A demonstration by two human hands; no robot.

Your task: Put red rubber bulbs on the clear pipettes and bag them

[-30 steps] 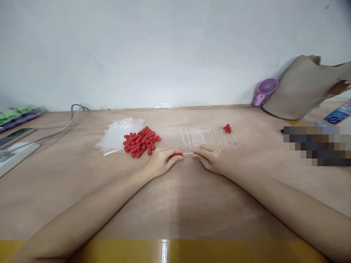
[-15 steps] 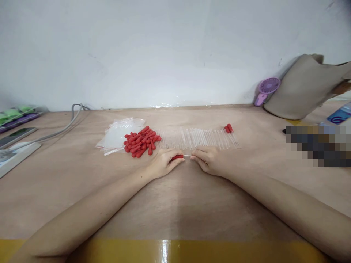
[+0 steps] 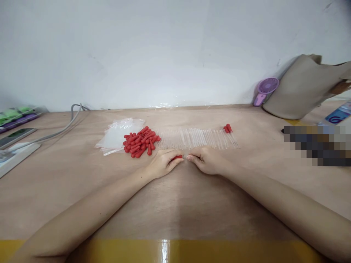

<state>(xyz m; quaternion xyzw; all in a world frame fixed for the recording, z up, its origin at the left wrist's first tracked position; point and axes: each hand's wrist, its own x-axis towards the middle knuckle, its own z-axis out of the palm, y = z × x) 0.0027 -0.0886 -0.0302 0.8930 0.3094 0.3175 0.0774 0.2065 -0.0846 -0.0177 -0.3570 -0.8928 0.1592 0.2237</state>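
Note:
My left hand pinches a red rubber dropper bulb between thumb and fingers. From the bulb's open end a thin clear dropper tube runs to my right hand, whose thumb and fingers are closed on it. How deep the tube sits in the bulb is hidden. Behind my left hand lies a heap of red dropper bulbs. A row of clear dropper tubes stretches beyond both hands, and at its right end a few tubes carry red bulbs.
Clear zip bags lie behind the bulb heap. At left are a grey cable, a phone and a power strip. A purple fan, a beige bag and a bottle stand at right, near a blurred-out patch.
My right hand has slid slightly left toward my left hand, so less of the tube shows between them. My left hand stays nearly in place. The view has shifted a little.

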